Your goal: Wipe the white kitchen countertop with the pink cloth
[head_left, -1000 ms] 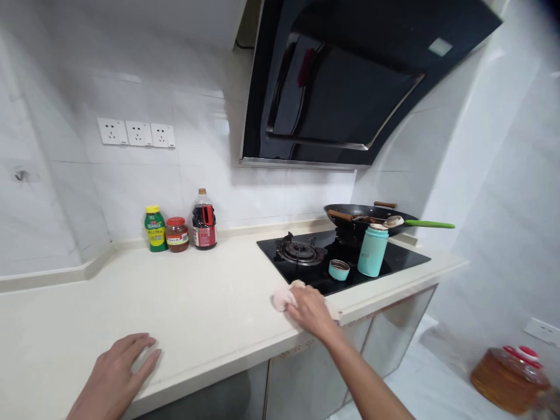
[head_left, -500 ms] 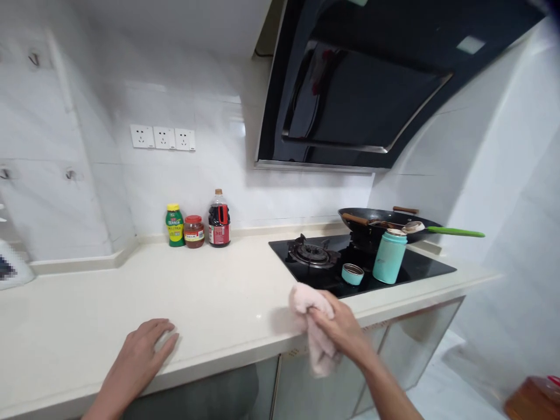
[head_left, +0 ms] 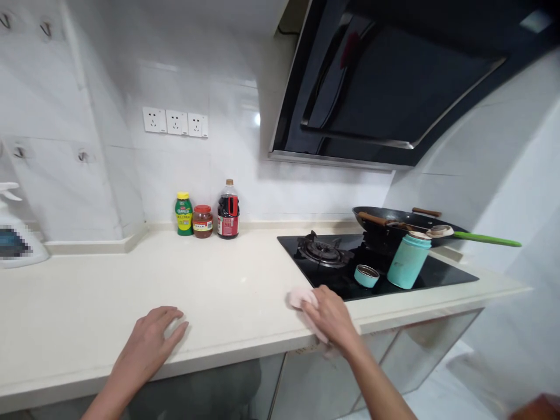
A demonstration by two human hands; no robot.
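Note:
A pale pink cloth [head_left: 303, 297] is bunched under my right hand [head_left: 330, 318], whose fingers are closed on it. The hand presses it against the white countertop [head_left: 219, 286] by the front left corner of the black gas stove [head_left: 341, 289]. Part of the cloth droops over the counter's front edge. My left hand [head_left: 153, 341] lies on the counter to the left, fingers spread and holding nothing. On the stove, near my right hand, are a teal cup-like lid [head_left: 366, 276] and a teal flask [head_left: 408, 262].
A wok [head_left: 420, 220] sits on the right burner, with a green-handled utensil [head_left: 485, 238] reaching rightward. Along the wall stand a green bottle [head_left: 184, 216], a red-lidded jar [head_left: 202, 223] and a dark sauce bottle [head_left: 228, 213]. A white spray bottle [head_left: 17, 233] is far left. The range hood [head_left: 371, 87] overhangs the stove.
My right hand has lowered the cloth from above the counter's front edge onto the countertop. The view has shifted slightly. My left hand stays resting on the counter.

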